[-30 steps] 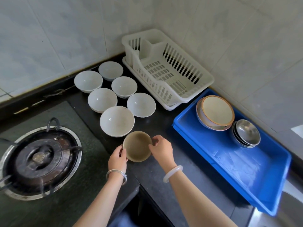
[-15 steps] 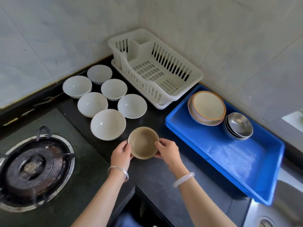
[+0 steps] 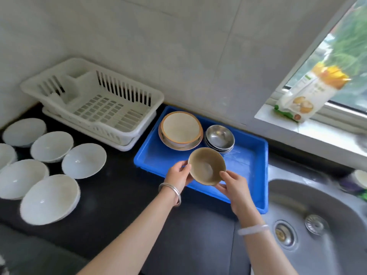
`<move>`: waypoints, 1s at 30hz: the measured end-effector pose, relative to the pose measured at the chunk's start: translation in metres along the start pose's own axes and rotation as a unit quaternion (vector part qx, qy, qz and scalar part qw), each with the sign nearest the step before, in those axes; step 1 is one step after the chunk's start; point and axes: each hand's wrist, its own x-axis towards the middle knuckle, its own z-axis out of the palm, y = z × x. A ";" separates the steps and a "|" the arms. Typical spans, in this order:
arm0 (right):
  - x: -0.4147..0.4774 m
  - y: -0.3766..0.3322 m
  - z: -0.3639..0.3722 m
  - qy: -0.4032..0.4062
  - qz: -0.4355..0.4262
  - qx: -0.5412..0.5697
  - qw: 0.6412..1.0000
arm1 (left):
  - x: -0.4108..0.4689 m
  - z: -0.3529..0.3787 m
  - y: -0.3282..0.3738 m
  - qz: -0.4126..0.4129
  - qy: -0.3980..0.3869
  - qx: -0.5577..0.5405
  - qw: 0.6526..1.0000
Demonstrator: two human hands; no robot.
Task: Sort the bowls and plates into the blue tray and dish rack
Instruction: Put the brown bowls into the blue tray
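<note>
Black counter (image 3: 111, 205), blue tray (image 3: 248, 161), tiled wall (image 3: 178, 46)

1. Bright daylight enters through the window (image 3: 345, 62) at two o'clock.
2. Motion blur smears the packet (image 3: 309, 90) and the white bowls (image 3: 49, 199) at nine o'clock.
3. Wide-angle distortion bends the edges.
</note>
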 end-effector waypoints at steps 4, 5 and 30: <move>0.018 0.008 -0.043 0.071 0.006 0.054 0.996 | 0.015 0.060 -0.004 -0.061 -0.062 0.002 0.996; 0.023 0.011 -0.051 0.085 0.009 0.068 0.994 | 0.019 0.073 -0.008 -0.073 -0.069 0.005 0.995; 0.149 0.018 -0.077 0.179 0.091 0.226 0.953 | 0.129 0.184 -0.063 -0.143 -0.040 -0.061 0.987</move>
